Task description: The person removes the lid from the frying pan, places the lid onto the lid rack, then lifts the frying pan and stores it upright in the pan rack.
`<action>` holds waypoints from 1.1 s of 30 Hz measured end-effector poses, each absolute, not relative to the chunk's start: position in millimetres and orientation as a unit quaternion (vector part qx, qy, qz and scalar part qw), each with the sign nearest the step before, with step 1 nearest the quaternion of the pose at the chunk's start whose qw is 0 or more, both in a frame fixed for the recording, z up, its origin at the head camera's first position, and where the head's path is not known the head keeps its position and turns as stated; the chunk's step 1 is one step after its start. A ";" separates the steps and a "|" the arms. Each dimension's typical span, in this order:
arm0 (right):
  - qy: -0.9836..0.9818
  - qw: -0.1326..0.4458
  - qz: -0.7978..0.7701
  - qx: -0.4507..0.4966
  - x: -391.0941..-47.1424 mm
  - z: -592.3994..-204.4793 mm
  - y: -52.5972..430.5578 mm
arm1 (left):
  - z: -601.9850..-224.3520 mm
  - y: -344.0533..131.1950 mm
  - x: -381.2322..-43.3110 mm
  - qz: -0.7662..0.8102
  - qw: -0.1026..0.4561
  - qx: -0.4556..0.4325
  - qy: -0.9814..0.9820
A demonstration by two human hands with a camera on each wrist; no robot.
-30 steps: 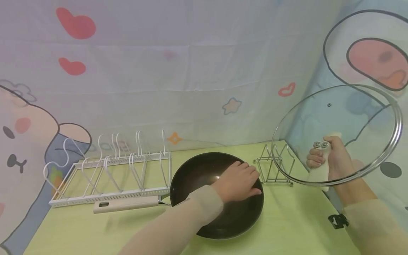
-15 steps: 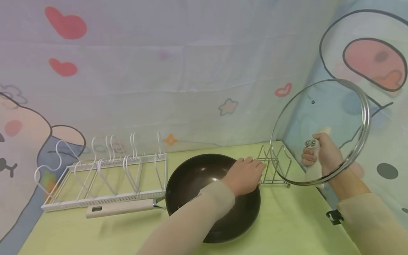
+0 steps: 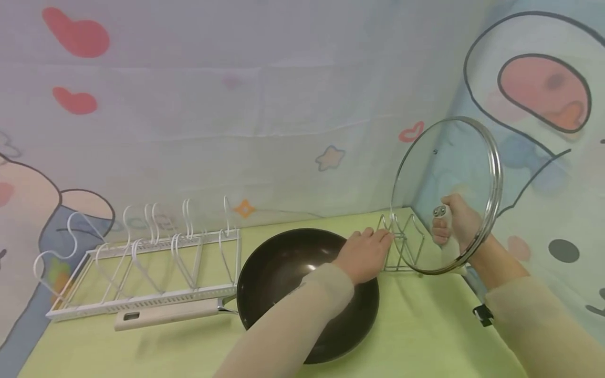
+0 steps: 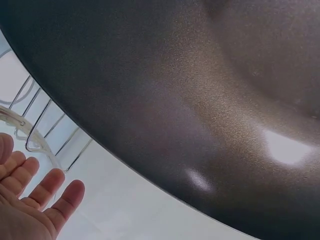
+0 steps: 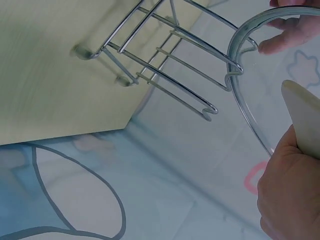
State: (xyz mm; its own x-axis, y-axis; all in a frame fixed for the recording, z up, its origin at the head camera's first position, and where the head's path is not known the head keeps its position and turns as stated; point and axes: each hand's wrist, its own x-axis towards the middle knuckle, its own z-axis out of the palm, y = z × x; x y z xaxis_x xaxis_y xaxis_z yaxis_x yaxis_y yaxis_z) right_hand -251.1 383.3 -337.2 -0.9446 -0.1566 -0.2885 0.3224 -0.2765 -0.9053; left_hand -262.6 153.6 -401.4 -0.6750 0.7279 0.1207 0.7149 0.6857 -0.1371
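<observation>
My right hand [image 3: 456, 223] grips the beige handle [image 5: 304, 117] of a clear glass pot lid [image 3: 444, 173] with a metal rim. The lid is held nearly upright over a small chrome wire rack [image 3: 416, 252]. In the right wrist view, the lid's rim crosses the bent ends of the rack's wires; whether they touch I cannot tell. Reaching over a dark wok [image 3: 283, 268], my left hand [image 3: 364, 256] is beside the rack and the lid's edge. Its fingers [image 4: 47, 187] are extended and loosely bent in the left wrist view, holding nothing that I can see.
A long white rack [image 3: 142, 294] with several upright loops stands at the left of the green table [image 3: 416, 325]. The wok's beige handle [image 3: 170, 313] points left along the rack's front. Printed cloth [image 3: 293, 105] hangs behind the table and at its right side.
My right hand has brought the lid leftward to the small rack and turned it more edge-on. My left hand has shifted right, from over the wok's rim toward the rack. The view has swung slightly right.
</observation>
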 end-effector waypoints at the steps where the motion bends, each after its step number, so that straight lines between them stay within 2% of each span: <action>1: 0.593 0.149 -0.787 0.076 -252.1 -336.5 382.2 | -401.4 154.5 -263.4 0.039 0.080 -0.393 -0.915; 17: 0.687 0.165 -0.692 0.149 -265.4 -331.9 365.9 | -406.1 164.1 -271.9 0.018 0.040 -0.384 -0.922; 33: 0.722 0.173 -0.660 0.113 -272.0 -345.8 358.7 | -410.6 158.6 -265.0 0.019 0.068 -0.413 -0.908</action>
State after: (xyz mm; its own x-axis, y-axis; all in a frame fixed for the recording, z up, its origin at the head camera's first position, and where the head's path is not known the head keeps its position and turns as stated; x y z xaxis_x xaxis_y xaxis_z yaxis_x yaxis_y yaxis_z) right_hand -272.0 358.7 -345.8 -0.9146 -0.0645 -0.3993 0.3919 0.1021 -0.9143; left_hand -265.0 158.6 -410.6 -0.6493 0.7530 0.1067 0.7477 0.6577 -0.0913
